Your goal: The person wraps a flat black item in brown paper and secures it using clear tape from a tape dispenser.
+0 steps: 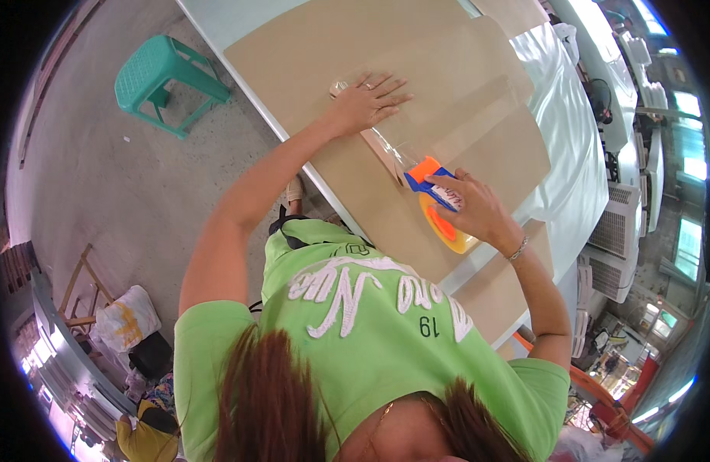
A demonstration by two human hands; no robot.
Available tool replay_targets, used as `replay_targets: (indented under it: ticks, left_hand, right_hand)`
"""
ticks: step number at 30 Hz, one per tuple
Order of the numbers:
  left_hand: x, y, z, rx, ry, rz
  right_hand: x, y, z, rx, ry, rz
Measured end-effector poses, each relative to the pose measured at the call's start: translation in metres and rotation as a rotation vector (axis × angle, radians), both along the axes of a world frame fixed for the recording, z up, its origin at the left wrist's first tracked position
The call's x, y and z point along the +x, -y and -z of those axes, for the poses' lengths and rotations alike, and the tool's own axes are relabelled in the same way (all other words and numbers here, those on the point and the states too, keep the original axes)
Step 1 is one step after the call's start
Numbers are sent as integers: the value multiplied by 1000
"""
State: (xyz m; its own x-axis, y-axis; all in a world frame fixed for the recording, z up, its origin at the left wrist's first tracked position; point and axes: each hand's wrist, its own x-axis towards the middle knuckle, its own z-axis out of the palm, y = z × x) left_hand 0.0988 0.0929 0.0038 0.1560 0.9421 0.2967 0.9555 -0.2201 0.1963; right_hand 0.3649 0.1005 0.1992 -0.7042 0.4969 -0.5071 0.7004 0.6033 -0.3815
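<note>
A large sheet of brown cardboard (462,61) lies on the table in front of me. My right hand (478,208) grips a tape dispenser (447,189), blue and orange, with a yellow-orange roll on it. From its front a strip of clear tape (385,146) runs along the cardboard's near part toward my left hand (361,105). That hand rests flat over the far end of the strip, its fingers spread. Another clear, shiny band (478,115) crosses the cardboard farther right. How firmly the strip between my hands sticks cannot be made out.
The table's white edge (251,96) runs along the left side. A green plastic stool (166,77) stands on the concrete floor beyond it. White sheeting (566,131) covers the table to the right. A person in yellow (147,435) is at the lower left.
</note>
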Motion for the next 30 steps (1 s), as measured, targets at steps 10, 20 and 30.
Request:
replay_targets:
  ticks: [10,20,30]
  left_hand:
    - [-3,-1,-6,-81,-14,3]
    - [32,17,-30,-55,-263,-17]
    - [91,60,8,62,69,187]
  right_hand:
    - [44,20,2,23,0,52]
    - [39,10,25,35,-16,-43]
    - [-39,-65,30,-357,368,-142]
